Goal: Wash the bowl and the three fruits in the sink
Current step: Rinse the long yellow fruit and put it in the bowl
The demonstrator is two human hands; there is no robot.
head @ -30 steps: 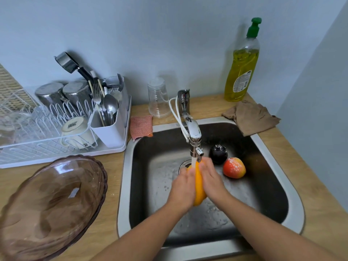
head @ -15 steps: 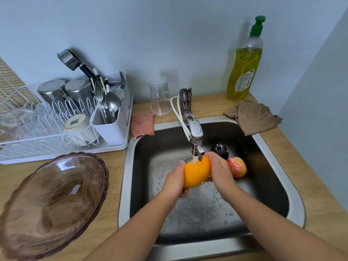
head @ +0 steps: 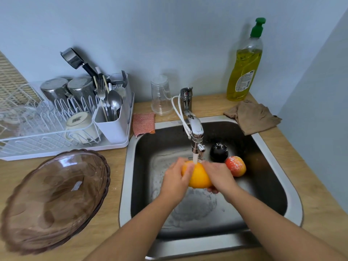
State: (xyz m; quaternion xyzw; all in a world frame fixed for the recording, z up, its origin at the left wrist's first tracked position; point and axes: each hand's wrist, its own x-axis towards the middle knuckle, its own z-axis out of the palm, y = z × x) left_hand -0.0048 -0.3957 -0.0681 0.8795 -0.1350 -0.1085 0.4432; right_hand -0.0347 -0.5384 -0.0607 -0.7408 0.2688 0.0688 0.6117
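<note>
Hands first: our left hand (head: 175,178) and right hand (head: 219,176) were both curled round the orange (head: 199,176), one on each flank, fingers partly closed and pressed to the peel, holding it clear of the basin floor right under the tap (head: 195,132), whose stream struck the top of the fruit.

Going by size, the sink (head: 278,166) came first, a steel basin let into the wooden worktop (head: 116,196), its floor wet and speckled with drops. Next was the bowl (head: 52,200), a brown-tinted, see-through dish with a scalloped rim, tilted on the worktop left of the sink and well apart from our hands. We judged it stiff, breakable and the heaviest item of the task, slick once wet; we would take it by opposite edges of the rim with both hands and never one-handed.

The orange looked firm and of middling weight, its wet skin slippery, so a cupped grip from both sides seemed right, not a pinch of the fingertips. The red-and-yellow fruit (head: 236,165), perhaps a peach or an apple, lay on the basin floor just right of our right hand; a whole-hand wrap with gentle pressure would suit it, as we could not tell how soft it was. Smallest was the dark plum (head: 219,152), just behind it near the tap, smooth, light and likely to squirt free if squeezed.
</note>
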